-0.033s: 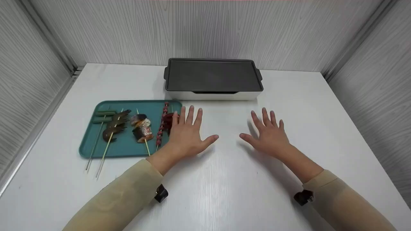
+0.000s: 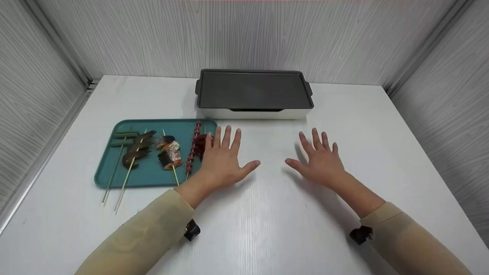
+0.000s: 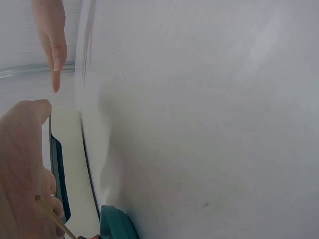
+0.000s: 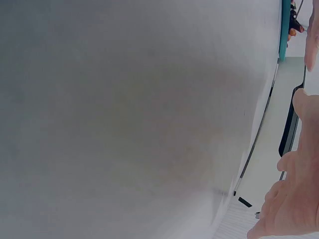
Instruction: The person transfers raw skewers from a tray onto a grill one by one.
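Note:
My left hand (image 2: 221,164) hovers over the white table with fingers spread straight, holding nothing. Its fingertips overlap the right edge of a teal tray (image 2: 153,180) in the head view. To the right, my right hand (image 2: 323,164) is spread the same way above its shadow, also holding nothing. Skewers lie on the tray: one with green pieces (image 2: 126,135), one with brown fan-shaped pieces (image 2: 137,149), one with mixed chunks (image 2: 171,156) and one with small red pieces (image 2: 193,152). A dark red skewer (image 2: 199,143) is partly hidden behind my left hand.
A dark flat griddle (image 2: 254,89) on a white base (image 2: 217,113) stands at the back middle of the table. Grey wood-grain panels (image 2: 244,38) enclose the back and both sides. Several skewer sticks (image 2: 120,198) jut past the tray's front edge.

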The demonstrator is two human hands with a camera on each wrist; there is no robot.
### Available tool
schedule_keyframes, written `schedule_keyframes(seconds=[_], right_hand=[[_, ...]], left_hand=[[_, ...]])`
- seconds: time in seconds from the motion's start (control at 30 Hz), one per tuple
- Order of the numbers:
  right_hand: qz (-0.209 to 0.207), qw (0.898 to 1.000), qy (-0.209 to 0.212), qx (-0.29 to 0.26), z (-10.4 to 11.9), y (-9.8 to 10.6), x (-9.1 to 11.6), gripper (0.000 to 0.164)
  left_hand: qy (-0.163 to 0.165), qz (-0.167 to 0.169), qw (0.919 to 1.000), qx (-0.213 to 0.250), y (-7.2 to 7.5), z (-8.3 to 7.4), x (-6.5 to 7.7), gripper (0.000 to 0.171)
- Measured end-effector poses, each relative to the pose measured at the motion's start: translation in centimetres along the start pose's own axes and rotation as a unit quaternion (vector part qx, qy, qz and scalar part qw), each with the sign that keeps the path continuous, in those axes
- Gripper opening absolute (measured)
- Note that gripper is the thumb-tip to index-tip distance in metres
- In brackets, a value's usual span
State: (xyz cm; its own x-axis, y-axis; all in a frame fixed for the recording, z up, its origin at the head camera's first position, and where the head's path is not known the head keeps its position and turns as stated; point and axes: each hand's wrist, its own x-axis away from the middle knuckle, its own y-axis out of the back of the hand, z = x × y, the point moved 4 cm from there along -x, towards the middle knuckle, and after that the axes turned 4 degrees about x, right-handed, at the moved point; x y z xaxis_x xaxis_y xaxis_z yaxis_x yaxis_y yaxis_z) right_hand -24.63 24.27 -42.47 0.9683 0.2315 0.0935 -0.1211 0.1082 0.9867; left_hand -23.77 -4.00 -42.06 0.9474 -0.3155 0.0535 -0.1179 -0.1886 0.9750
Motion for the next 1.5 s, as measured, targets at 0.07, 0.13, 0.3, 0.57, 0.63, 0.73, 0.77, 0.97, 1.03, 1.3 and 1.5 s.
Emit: schedule_keyframes(seconds=[0.07,0.13,0.3,0.57,0.63,0.73,0.77,0.97,1.03,1.3,1.5], right_hand=[[-0.001,1.000,-0.001,-0.001,0.0,0.0,0.0,0.105],[0.000,1.000,-0.001,-0.003,0.0,0.1,0.0,0.105],[0.001,1.000,-0.003,-0.002,0.1,0.1,0.2,0.106],[-0.003,1.000,-0.007,-0.003,-0.1,0.3,0.3,0.106],[-0.004,1.000,-0.005,-0.002,0.1,0.4,0.2,0.107],[-0.009,1.000,-0.002,-0.001,0.3,0.6,0.2,0.106],[-0.011,1.000,-0.001,0.000,0.5,0.7,0.2,0.106],[-0.012,1.000,0.007,-0.007,1.5,1.1,0.2,0.105],[-0.012,1.000,0.012,-0.011,2.0,1.1,0.2,0.105],[-0.011,0.999,0.036,-0.014,4.4,1.4,0.0,0.102],[-0.011,0.998,0.059,-0.014,6.6,1.3,0.0,0.100]], left_hand=[[-0.001,-0.001,1.0000,0.000,0.1,0.0,0.0,0.110],[0.000,-0.001,1.0000,0.001,0.1,-0.1,0.0,0.110],[0.001,0.005,1.0000,0.002,0.2,-0.1,0.1,0.110],[-0.005,0.000,1.0000,-0.001,0.5,-0.2,0.2,0.110],[-0.005,-0.002,1.0000,0.000,0.7,0.0,0.3,0.110],[-0.008,-0.010,0.9999,0.000,1.2,0.3,0.5,0.110],[-0.009,-0.015,0.9998,0.002,1.4,0.4,0.6,0.109],[-0.017,-0.036,0.9985,0.037,3.2,1.7,1.5,0.107],[-0.019,-0.039,0.9978,0.049,3.9,2.4,2.0,0.106],[-0.004,-0.060,0.9967,0.054,6.9,6.6,4.3,0.104],[-0.001,-0.079,0.9954,0.055,8.8,9.9,6.3,0.102]])
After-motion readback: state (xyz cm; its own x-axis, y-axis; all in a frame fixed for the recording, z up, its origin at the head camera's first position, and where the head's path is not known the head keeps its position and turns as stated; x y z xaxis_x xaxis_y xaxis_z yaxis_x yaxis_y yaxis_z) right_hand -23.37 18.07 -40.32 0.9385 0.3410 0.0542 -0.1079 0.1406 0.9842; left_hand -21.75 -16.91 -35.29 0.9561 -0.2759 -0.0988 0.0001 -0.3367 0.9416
